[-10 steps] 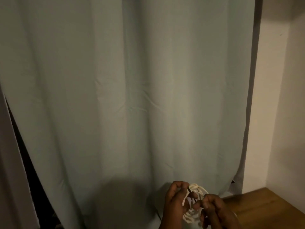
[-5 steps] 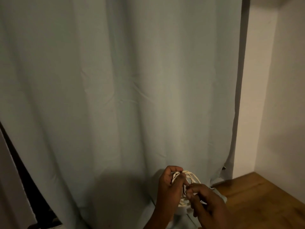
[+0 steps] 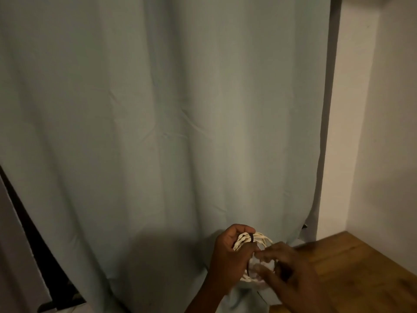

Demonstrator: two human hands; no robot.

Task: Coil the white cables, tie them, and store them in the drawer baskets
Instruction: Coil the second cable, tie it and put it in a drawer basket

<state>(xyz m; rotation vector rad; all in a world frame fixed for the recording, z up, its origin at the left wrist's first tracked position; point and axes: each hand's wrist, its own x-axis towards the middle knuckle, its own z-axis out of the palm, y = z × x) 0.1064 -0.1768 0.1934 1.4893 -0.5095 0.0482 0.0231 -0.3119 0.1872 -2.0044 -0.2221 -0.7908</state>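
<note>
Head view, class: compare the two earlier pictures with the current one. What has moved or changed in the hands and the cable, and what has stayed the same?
The right hand has opened, its blurred fingers now spread in front of the white cable coil rather than pinching at it. A dark tie now crosses the top of the coil. The left hand still grips the coil. The curtain and wooden surface are unchanged apart from the camera's shift.

I read this as a room in a home: a long pale green curtain [image 3: 158, 132] hangs behind my fingers, plain cream walls [image 3: 383, 132] meet in a corner to their right, beside a wooden surface [image 3: 361, 267].
</note>
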